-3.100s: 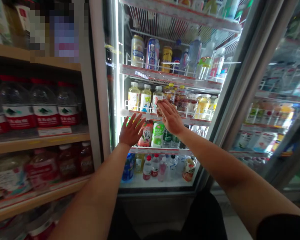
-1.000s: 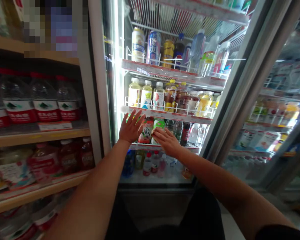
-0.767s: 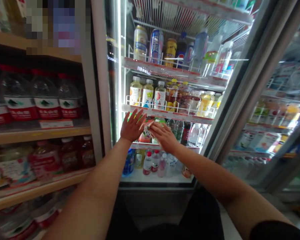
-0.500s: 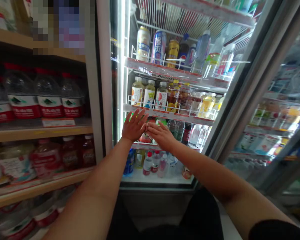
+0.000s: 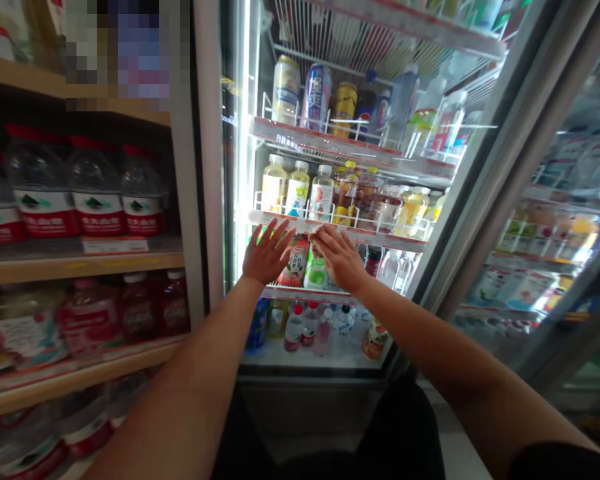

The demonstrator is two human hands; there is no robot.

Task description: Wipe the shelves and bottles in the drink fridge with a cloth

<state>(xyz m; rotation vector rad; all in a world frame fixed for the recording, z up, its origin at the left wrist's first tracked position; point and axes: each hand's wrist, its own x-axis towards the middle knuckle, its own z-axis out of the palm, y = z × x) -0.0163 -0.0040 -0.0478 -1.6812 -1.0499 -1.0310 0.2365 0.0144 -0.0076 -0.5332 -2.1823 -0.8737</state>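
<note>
My left hand [image 5: 267, 255] is raised in front of the lit drinks cooler [image 5: 325, 381], its fingers spread and nothing seen in it. Beside it, my right hand [image 5: 344, 261] reaches forward with its fingers stretched out, partly together, near the shelf edge [image 5: 375, 235]. Whether either hand touches glass, I cannot tell. Between the hands, behind them, stand a red-labelled drink [image 5: 296, 263] and a green-labelled bottle [image 5: 315, 271]. Juice bottles [image 5: 323, 193] line the shelf just above. My right hand hides part of the lower row.
Wooden shelves [image 5: 105, 265] at left hold red-capped water bottles [image 5: 97, 193]. Tall cans [image 5: 316, 97] occupy an upper cooler shelf. Small bottles [image 5: 294, 327] stand on the cooler floor. A metal frame [image 5: 485, 193] divides off another cooler section at right.
My right hand has moved to the right and slightly up, away from my left hand, uncovering the drinks between them. My left hand has stayed almost in place.
</note>
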